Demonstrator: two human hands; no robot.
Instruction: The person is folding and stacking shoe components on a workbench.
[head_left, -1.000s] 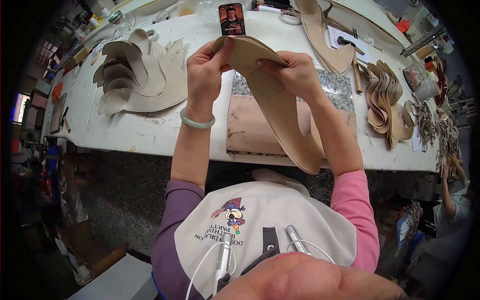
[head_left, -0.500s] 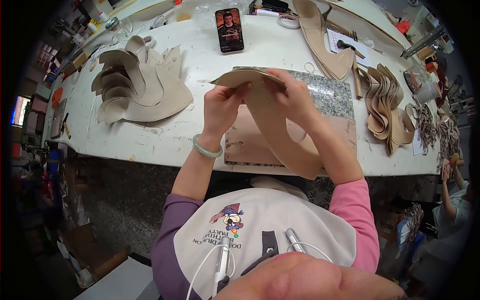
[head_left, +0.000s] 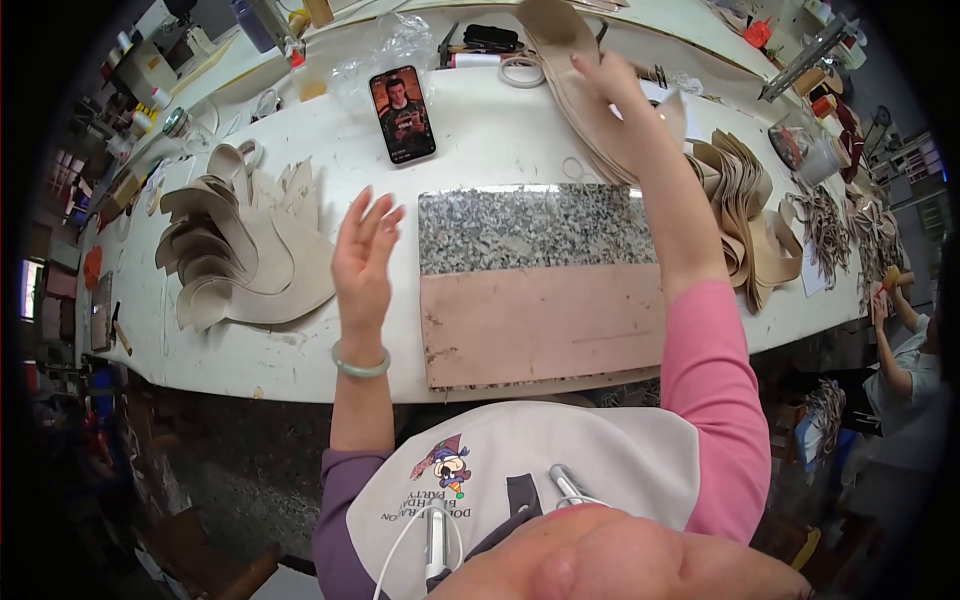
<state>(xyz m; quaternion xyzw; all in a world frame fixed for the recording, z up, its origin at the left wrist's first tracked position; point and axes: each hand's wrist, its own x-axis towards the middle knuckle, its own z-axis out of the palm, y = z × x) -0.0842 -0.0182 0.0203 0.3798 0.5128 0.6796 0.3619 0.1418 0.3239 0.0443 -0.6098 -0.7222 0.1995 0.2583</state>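
Note:
My left hand (head_left: 364,255) is raised over the table with its fingers spread and nothing in it, left of a grey speckled stone slab (head_left: 530,230) whose near part bears a flat pinkish-brown board (head_left: 545,325). My right arm reaches far forward. My right hand (head_left: 612,82) is over a stack of curved beige leather-like pieces (head_left: 566,85), its visible fingers stretched out and apart. The hand and forearm hide part of the stack, and whether the fingertips press on the top piece is hard to see. Between the hands, the slab and board lie bare of pieces.
More curved beige pieces stand bunched at left (head_left: 235,245) and at right (head_left: 738,190). A phone (head_left: 403,115) leans upright at the back beside crumpled clear plastic (head_left: 385,58). A tape roll (head_left: 521,71) lies near the far stack. Another person (head_left: 900,360) sits at far right.
The curved piece held by both hands over the slab is out of my left hand. My right hand has gone forward and right to the far stack; my left has moved left and opened.

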